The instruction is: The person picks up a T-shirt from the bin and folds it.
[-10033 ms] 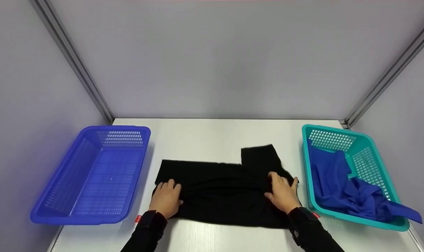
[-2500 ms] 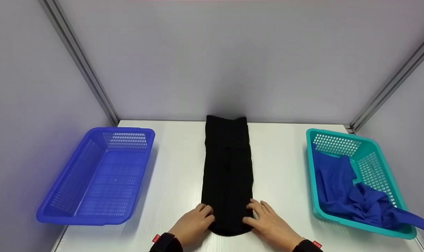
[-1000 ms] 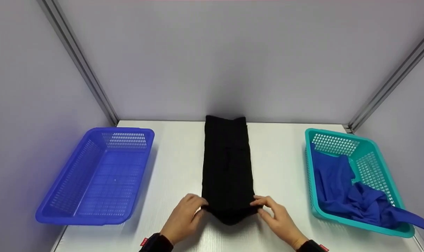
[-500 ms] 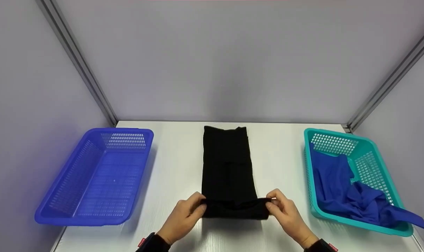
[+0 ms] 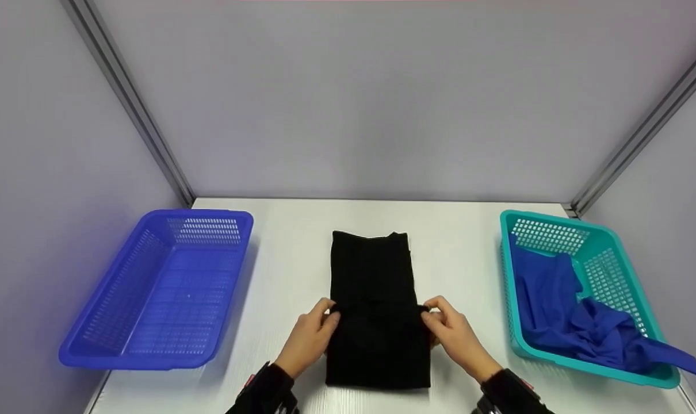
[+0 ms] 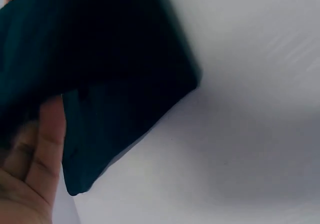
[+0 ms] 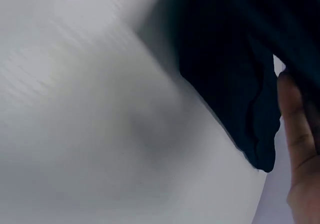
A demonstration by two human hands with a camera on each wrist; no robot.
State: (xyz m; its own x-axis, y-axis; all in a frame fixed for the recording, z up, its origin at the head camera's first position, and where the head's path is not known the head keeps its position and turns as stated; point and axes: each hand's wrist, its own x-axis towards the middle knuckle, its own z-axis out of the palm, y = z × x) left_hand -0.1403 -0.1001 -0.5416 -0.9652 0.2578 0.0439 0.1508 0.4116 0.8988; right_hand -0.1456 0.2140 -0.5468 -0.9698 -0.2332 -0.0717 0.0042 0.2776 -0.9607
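Note:
A black garment (image 5: 374, 305), folded into a narrow strip, lies in the middle of the white table (image 5: 290, 276). My left hand (image 5: 309, 337) pinches its left edge and my right hand (image 5: 451, 335) pinches its right edge, both at the near end, which is lifted and folded over the strip. In the left wrist view the black cloth (image 6: 105, 78) hangs over my fingers (image 6: 42, 154). The right wrist view shows the cloth (image 7: 240, 78) beside my fingers (image 7: 300, 149), above the table.
An empty blue basket (image 5: 158, 287) stands at the left of the table. A teal basket (image 5: 584, 287) at the right holds crumpled blue cloth (image 5: 578, 316), part of it hanging over the near rim. Grey walls close in the back and sides.
Both hands took hold of the near end of the black strip, lifted it and carried it away from me over the strip. The strip's far end has slid back from the wall.

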